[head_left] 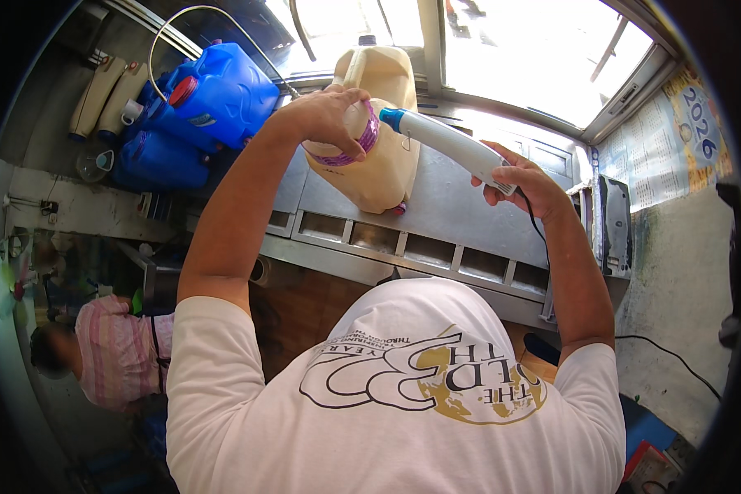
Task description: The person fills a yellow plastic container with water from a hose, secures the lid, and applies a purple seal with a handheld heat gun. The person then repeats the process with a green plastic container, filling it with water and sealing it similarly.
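Note:
A pale yellowish water jug [368,183] lies on the metal counter by the window, with a small red piece at its near end and a dark cap at its far end. Over its wide round cap, ringed by a purple plastic band [369,132], my left hand [329,119] is spread and grips it from the left. My right hand [523,177] is wrapped round the rear of a white heat gun [449,140] with a blue nozzle and a dark cord. The nozzle points at the purple band from the right, a small gap away.
Several blue water jugs [226,90], one with a red cap, stand at the left beside a thin curved hose [222,10]. The metal counter [461,222] has open slots along its front. Another person [119,354] is at the lower left. A papered wall [675,140] rises at the right.

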The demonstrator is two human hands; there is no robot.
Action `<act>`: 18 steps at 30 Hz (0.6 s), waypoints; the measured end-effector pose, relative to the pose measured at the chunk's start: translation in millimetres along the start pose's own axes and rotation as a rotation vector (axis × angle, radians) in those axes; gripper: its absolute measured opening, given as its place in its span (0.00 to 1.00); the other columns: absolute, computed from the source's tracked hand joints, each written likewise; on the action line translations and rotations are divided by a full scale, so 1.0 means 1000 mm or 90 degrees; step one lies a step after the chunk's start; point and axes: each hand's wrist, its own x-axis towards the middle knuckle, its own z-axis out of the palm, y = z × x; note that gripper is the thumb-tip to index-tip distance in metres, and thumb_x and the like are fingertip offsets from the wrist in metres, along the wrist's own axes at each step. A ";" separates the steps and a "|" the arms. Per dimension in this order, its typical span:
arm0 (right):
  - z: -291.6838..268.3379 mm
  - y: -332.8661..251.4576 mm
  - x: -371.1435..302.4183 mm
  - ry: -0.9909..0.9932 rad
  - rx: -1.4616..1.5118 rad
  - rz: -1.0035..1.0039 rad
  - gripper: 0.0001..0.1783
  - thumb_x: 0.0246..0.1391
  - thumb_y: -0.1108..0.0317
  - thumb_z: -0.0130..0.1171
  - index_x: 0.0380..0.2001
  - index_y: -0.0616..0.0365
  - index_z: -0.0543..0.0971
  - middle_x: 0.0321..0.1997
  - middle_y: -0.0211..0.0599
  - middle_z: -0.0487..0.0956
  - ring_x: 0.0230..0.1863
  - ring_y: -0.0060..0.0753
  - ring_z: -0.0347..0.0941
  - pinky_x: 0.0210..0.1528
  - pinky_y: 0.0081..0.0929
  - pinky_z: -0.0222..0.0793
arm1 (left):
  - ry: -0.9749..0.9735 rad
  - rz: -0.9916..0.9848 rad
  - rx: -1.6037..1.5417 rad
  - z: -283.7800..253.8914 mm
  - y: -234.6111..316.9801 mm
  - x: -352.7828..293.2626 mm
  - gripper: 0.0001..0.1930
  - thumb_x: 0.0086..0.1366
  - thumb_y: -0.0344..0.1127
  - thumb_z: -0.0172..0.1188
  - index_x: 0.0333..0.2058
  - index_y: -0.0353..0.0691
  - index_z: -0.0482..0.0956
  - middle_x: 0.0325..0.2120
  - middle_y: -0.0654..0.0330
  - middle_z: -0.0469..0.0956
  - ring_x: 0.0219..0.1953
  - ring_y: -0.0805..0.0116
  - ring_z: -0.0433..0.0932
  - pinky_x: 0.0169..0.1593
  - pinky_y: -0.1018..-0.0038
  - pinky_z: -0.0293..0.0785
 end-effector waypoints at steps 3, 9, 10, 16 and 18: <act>0.004 -0.002 0.000 0.010 -0.004 0.004 0.52 0.47 0.51 0.68 0.68 0.64 0.57 0.37 0.43 0.79 0.27 0.25 0.76 0.30 0.23 0.73 | 0.000 -0.001 0.000 -0.001 0.001 -0.002 0.56 0.31 0.51 0.80 0.63 0.52 0.64 0.61 0.52 0.65 0.61 0.51 0.68 0.64 0.63 0.67; 0.004 0.005 -0.007 0.008 0.001 0.009 0.53 0.46 0.51 0.69 0.69 0.63 0.56 0.37 0.43 0.79 0.27 0.26 0.76 0.31 0.24 0.74 | 0.011 -0.002 -0.003 -0.004 0.006 -0.008 0.55 0.32 0.51 0.80 0.64 0.52 0.65 0.62 0.51 0.65 0.62 0.51 0.67 0.65 0.63 0.66; 0.005 0.007 -0.008 0.004 0.005 0.011 0.53 0.45 0.51 0.69 0.69 0.63 0.56 0.37 0.43 0.79 0.27 0.26 0.76 0.32 0.24 0.74 | 0.018 0.004 -0.006 -0.002 0.003 -0.009 0.55 0.32 0.51 0.79 0.64 0.52 0.65 0.62 0.51 0.64 0.63 0.51 0.67 0.66 0.63 0.65; 0.006 0.025 -0.017 0.013 0.023 0.031 0.53 0.44 0.51 0.69 0.68 0.63 0.58 0.37 0.43 0.79 0.28 0.26 0.77 0.32 0.24 0.75 | 0.029 0.023 0.007 0.002 -0.001 -0.009 0.55 0.33 0.55 0.78 0.64 0.52 0.65 0.64 0.51 0.63 0.65 0.51 0.64 0.68 0.63 0.61; 0.007 0.023 -0.018 0.023 0.008 0.042 0.52 0.43 0.51 0.69 0.68 0.62 0.59 0.38 0.43 0.79 0.28 0.27 0.77 0.34 0.24 0.76 | 0.030 0.025 0.014 0.002 -0.001 -0.009 0.55 0.33 0.56 0.77 0.65 0.53 0.65 0.65 0.50 0.62 0.66 0.51 0.63 0.68 0.63 0.60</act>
